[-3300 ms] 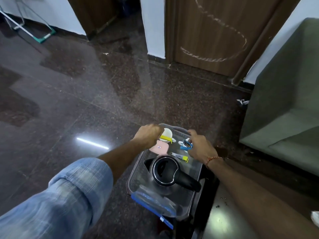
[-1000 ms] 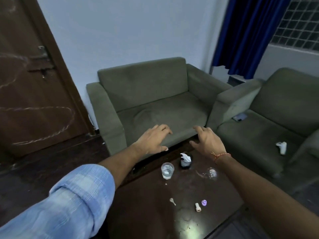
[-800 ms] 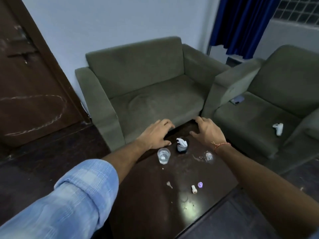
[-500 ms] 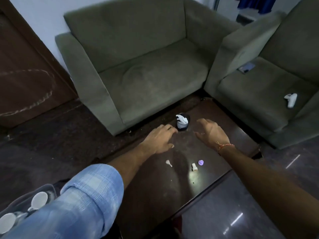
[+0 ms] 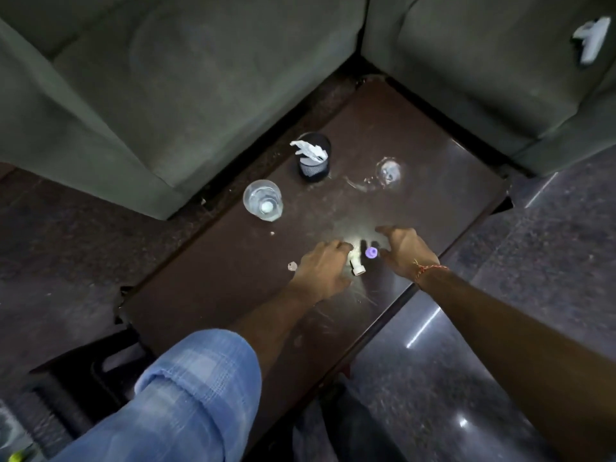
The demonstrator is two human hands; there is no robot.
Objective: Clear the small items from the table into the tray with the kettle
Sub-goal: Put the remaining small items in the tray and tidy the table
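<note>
White plastic cap [image 5: 357,265] sits right at your left hand [image 5: 321,271] fingertips, long axis running toward the table [image 5: 206,295] near edge. The round purple bit [image 5: 371,252] lies between both hands, closer to your right hand [image 5: 405,250]. Both hands are spread open, holding nothing. A tiny pale piece [image 5: 292,266] sits left of your left hand. No tray in view.
</note>
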